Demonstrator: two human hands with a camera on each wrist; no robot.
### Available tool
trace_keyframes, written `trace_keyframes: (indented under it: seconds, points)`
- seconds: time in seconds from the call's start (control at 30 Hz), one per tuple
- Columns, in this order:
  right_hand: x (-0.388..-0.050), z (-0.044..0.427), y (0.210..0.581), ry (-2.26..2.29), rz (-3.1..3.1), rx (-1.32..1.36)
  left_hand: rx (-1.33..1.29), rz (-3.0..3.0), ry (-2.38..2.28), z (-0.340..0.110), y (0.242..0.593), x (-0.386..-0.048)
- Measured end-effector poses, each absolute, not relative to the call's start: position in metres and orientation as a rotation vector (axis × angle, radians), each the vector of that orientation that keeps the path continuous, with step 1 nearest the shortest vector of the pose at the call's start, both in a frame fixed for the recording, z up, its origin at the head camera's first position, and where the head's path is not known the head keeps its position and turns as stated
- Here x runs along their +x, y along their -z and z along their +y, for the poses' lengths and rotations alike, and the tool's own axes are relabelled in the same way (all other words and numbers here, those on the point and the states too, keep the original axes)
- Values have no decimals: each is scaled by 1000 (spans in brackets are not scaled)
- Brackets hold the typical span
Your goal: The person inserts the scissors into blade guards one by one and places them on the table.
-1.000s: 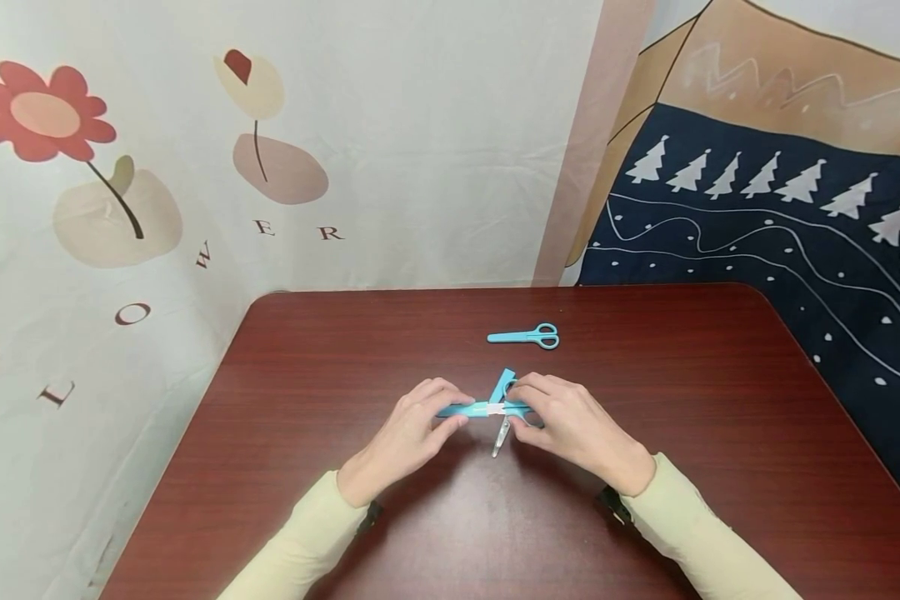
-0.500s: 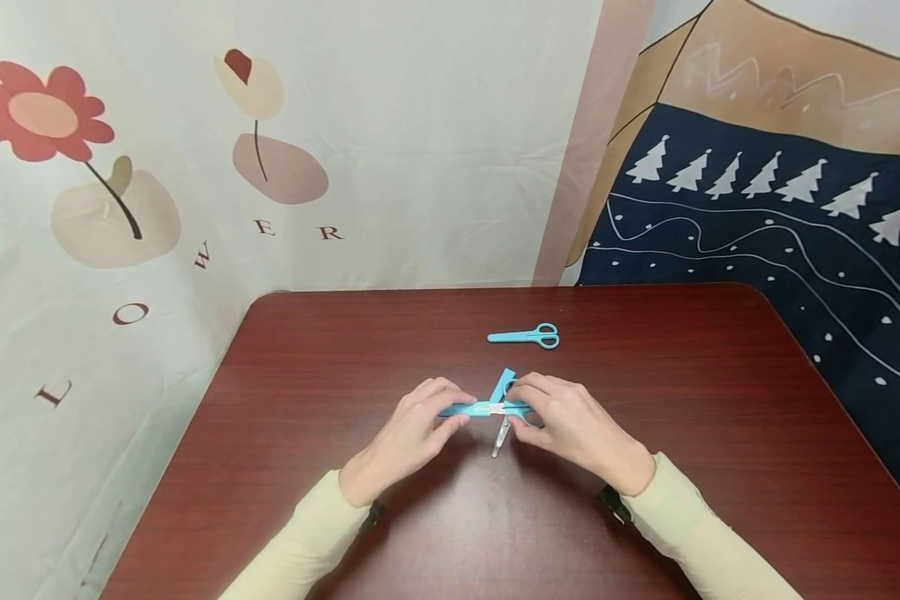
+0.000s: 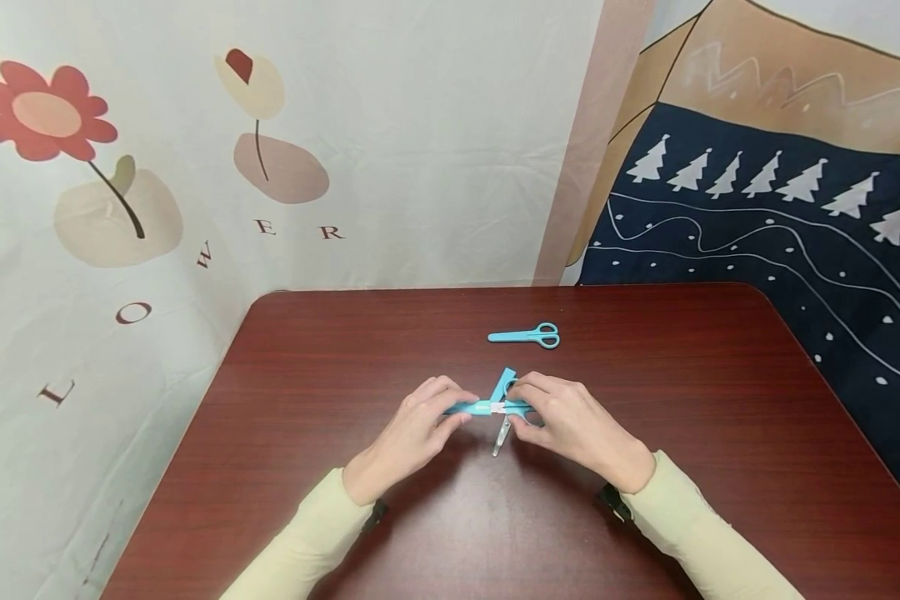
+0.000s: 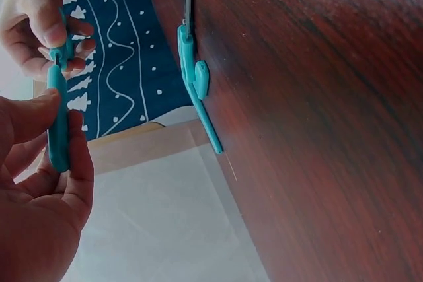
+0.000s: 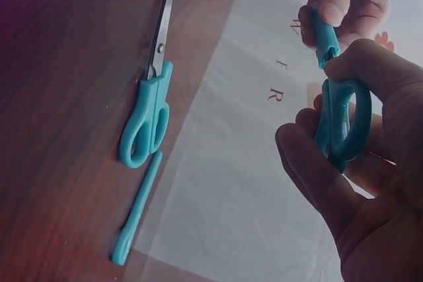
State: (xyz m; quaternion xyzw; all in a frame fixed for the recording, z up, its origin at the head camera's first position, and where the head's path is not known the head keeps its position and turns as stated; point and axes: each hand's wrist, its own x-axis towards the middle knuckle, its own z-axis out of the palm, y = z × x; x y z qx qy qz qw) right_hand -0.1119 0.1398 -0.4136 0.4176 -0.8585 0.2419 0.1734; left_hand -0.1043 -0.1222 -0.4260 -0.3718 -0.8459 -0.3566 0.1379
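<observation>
In the head view my left hand pinches a light blue blade cover between thumb and fingers. The cover sits over the blades of a pair of scissors, leaving a short metal part visible by the handles. My right hand grips these handles, raised off the table in the wrist views. Beneath lies a second pair of scissors on the table, its blades bare and pointing toward me. Right behind its handles rests a loose blue cover.
Farther back on the dark red wooden table lies a third pair of blue scissors with its blades covered. A printed white cloth hangs behind the table, with a dark blue tree-patterned cloth at the right.
My left hand has edged slightly right with the blade cover, so a little less metal shows near the handles. The right hand and the scissors on the table have stayed in place.
</observation>
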Motion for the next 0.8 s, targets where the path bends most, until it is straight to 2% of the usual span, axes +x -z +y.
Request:
trace_keyframes:
  seconds: [0.8]
  points:
    - [-113,139,417,-729,-2417,1202,-1093,-2391,1004,-121,430,-106]
